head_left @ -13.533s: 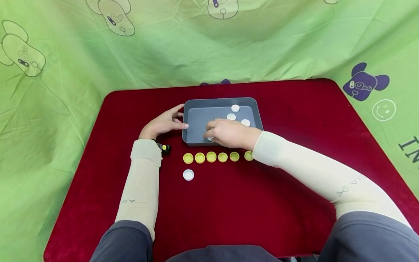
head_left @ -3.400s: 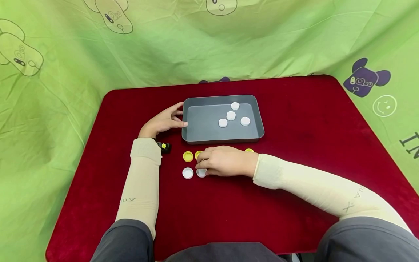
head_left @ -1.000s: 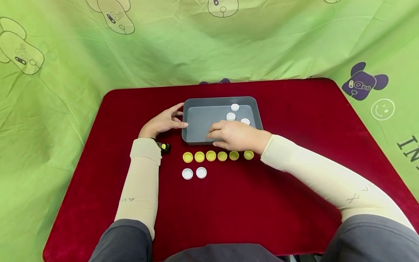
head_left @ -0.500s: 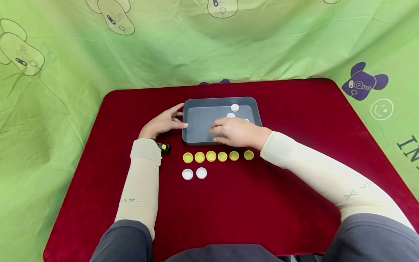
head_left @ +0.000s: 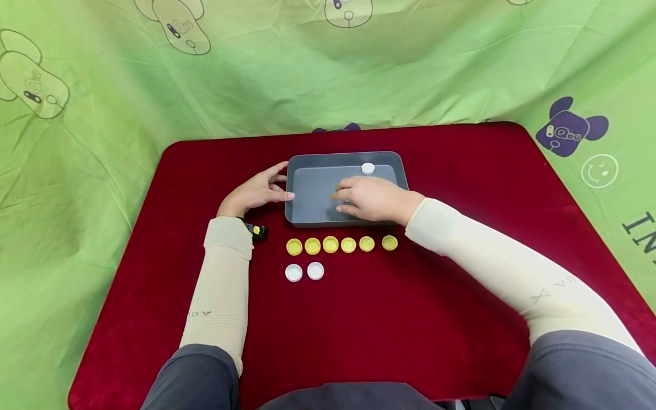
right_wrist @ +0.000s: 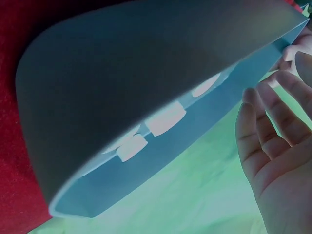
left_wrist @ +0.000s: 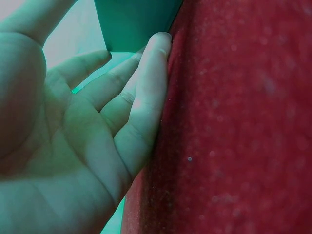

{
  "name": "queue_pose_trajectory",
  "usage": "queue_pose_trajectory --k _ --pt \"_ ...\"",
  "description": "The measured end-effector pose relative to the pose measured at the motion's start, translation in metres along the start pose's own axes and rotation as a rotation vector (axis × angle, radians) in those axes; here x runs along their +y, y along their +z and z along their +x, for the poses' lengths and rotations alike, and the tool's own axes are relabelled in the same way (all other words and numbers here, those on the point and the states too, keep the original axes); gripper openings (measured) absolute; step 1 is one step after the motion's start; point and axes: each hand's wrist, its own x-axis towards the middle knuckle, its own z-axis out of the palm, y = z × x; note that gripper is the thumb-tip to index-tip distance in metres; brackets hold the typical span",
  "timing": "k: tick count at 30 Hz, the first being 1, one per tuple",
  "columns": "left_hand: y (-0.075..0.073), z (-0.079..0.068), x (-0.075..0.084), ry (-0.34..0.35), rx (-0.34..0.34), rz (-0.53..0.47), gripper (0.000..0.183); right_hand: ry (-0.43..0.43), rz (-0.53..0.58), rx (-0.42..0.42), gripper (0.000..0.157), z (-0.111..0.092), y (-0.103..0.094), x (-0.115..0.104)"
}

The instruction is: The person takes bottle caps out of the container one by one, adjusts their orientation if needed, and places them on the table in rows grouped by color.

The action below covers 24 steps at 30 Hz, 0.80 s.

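Observation:
A grey rectangular tray [head_left: 312, 196] stands near the back of the table. My left hand [head_left: 256, 191] rests its fingertips and thumb against the tray's left side, fingers fairly straight. Over the tray's right part hovers my right hand [head_left: 374, 198], fingers loosely bent, with nothing visible in its grasp in the right wrist view. A white bottle cap [head_left: 368, 168] lies near the tray's back wall; other white caps [right_wrist: 165, 118] show inside it in the right wrist view. In front, yellow caps [head_left: 330, 245] form a row, with two white caps [head_left: 294, 273] below its left end.
A red cloth [head_left: 359, 336] covers the table. Green printed fabric [head_left: 287, 74] hangs behind and at both sides. A small black device [head_left: 259, 232] sits at my left wrist.
A second white cap has been set beside the first, below the yellow row. Over the last second my right hand shifted farther back over the tray; my left hand stayed put.

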Motion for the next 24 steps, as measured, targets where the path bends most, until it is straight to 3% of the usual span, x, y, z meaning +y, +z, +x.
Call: queue_pose_trajectory --k 4,13,24 --pt "-0.001 0.009 -0.013 0.018 0.016 -0.002 0.097 0.012 -0.004 0.007 0.031 0.002 0.002 0.006" --pt "-0.001 0.009 -0.015 0.041 0.035 0.007 0.097 0.100 -0.026 -0.049 0.034 0.005 -0.001 0.021" --pt "-0.001 0.009 -0.018 0.043 0.036 0.023 0.094 0.162 -0.040 -0.036 0.029 0.002 0.003 0.040"
